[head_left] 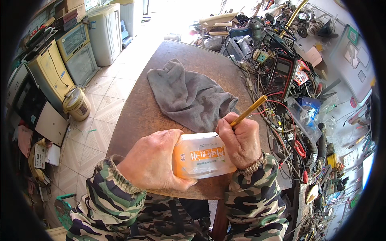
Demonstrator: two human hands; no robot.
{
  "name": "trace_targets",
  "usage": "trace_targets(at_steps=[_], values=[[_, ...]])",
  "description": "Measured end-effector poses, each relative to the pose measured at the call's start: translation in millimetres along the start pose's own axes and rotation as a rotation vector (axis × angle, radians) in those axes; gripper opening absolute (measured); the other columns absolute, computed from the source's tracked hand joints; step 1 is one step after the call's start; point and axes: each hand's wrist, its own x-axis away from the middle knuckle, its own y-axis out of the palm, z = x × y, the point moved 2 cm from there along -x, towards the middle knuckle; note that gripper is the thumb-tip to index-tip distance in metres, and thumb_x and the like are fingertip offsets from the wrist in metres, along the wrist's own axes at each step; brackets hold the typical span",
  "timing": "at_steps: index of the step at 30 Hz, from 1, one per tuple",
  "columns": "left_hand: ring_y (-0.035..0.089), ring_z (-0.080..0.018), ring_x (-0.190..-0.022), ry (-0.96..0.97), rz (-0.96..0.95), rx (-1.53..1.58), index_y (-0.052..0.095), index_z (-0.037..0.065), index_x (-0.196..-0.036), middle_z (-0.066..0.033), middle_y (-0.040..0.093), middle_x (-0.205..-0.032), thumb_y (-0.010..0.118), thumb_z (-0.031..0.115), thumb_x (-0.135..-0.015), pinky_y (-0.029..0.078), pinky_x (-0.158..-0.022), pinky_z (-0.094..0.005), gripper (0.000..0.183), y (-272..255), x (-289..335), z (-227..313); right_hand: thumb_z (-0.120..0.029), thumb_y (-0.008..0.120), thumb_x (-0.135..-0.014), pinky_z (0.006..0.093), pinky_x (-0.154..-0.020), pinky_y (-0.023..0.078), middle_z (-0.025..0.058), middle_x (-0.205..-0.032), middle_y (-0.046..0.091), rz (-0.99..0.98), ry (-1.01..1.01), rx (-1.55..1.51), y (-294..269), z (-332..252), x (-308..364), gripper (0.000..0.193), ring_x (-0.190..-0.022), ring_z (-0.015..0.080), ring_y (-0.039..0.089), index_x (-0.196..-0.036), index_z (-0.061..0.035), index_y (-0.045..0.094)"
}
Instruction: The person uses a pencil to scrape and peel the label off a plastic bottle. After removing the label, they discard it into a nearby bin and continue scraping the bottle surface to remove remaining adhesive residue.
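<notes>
My left hand (150,160) is closed around the left end of a translucent plastic container (201,170) with orange and white printing, its thumb along the near side. The container is held tilted over the near part of a brown wooden table (130,130). In my right hand (241,144) is a slim gold-coloured pen-like tool (252,107), pinched between the fingers. Its thin dark tip points down at the container's far edge; whether it touches cannot be made out. Just beyond both hands lies a crumpled grey cloth (183,94).
Along the table's right side runs a dense heap of cables and tools, with a multimeter (280,74) and red leads. To the left, a lidded beige bucket (76,104) stands on the tiled floor beside yellow cabinets (50,72) and a white appliance (105,34).
</notes>
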Motion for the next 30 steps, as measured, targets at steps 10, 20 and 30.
trace_targets(at_steps=[10, 20, 30], values=[[0.073, -0.0368, -0.099, -0.013, -0.041, -0.019, 0.057, -0.007, -0.127, -0.0232, 0.070, -0.108, 0.098, 0.041, -0.061, 0.060, -0.090, -0.0409, 0.091, -1.3, -0.5, 0.9, -0.015, 0.066, -0.102, 0.0394, -0.060, 0.051, 0.0149, -0.068, 0.062, 0.025, -0.025, 0.036, -0.7, 1.0, 0.8, 0.022, -0.059, 0.0303, 0.064, -0.085, 0.0000, 0.064], [0.072, -0.0381, -0.100, -0.003, -0.003, 0.019, 0.061, -0.002, -0.116, -0.0219, 0.069, -0.104, 0.093, 0.043, -0.066, 0.058, -0.091, -0.0441, 0.074, -0.4, -1.3, 0.1, -0.017, 0.066, -0.104, 0.0397, -0.057, 0.049, 0.0155, -0.064, 0.058, 0.061, -0.031, 0.069, 2.5, -2.8, 0.5, 0.026, -0.056, 0.0316, 0.061, -0.083, -0.0012, 0.063], [0.073, -0.0389, -0.101, -0.008, -0.020, 0.006, 0.058, -0.007, -0.126, -0.0248, 0.070, -0.108, 0.097, 0.041, -0.061, 0.059, -0.093, -0.0428, 0.090, 0.3, 0.2, -2.0, -0.013, 0.065, -0.103, 0.0386, -0.057, 0.046, 0.0158, -0.064, 0.054, 0.116, -0.001, 0.044, 5.2, -1.5, 2.3, 0.029, -0.056, 0.0302, 0.056, -0.079, 0.0000, 0.058]])
